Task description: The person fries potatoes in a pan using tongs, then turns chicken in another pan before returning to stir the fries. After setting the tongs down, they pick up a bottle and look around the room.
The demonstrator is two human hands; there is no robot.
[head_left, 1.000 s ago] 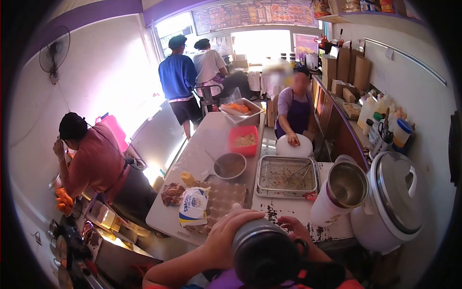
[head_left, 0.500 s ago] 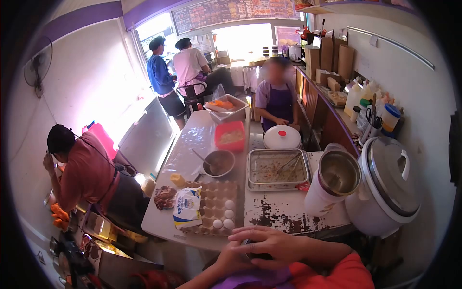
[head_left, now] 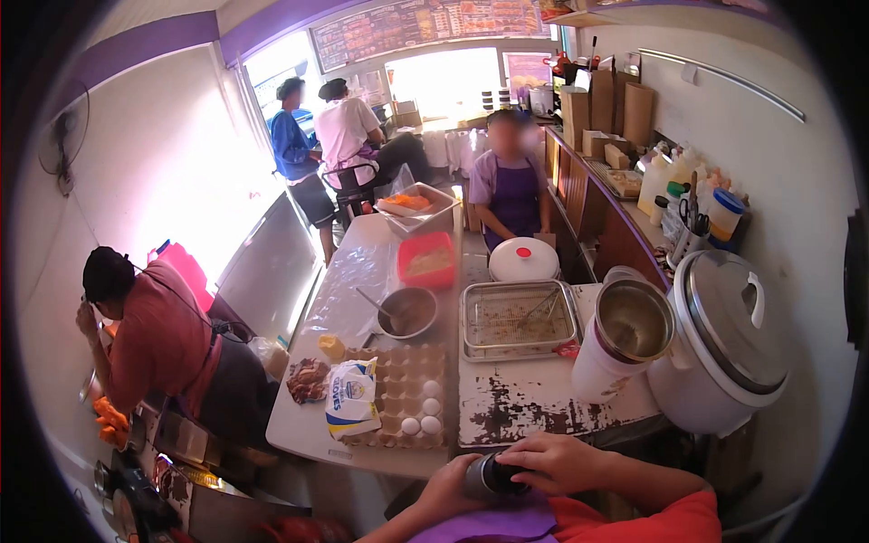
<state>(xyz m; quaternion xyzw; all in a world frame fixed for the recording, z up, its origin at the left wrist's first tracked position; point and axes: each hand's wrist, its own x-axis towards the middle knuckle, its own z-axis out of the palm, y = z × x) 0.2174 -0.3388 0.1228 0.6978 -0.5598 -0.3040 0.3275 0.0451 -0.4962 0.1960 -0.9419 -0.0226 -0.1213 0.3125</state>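
Observation:
Low at the front, my left hand (head_left: 453, 489) is wrapped round a dark cylindrical object (head_left: 493, 476), close to my purple apron (head_left: 493, 523). My right hand (head_left: 541, 463) rests its curled fingers on the top of the same object. What the object is cannot be made out. Beyond my hands lies an egg carton (head_left: 407, 366) with several white eggs, and a white and blue gloves packet (head_left: 353, 395) overlaps its left side. Packed meat (head_left: 309, 380) is beside the packet. Further back are a metal bowl (head_left: 407, 313) with a utensil and a pink tub (head_left: 426, 260).
A wire-racked tray (head_left: 520, 351) and a white lidded container (head_left: 524, 261) stand right of centre. A metal pot (head_left: 635, 319) and a large cooker (head_left: 724, 335) are at right. One person (head_left: 172, 335) bends at left; another (head_left: 514, 185) stands behind the table; two more are near the window.
My hands have parted somewhat, and the dark object between them now shows more fully. The view has shifted slightly. The person behind the table has lowered an arm.

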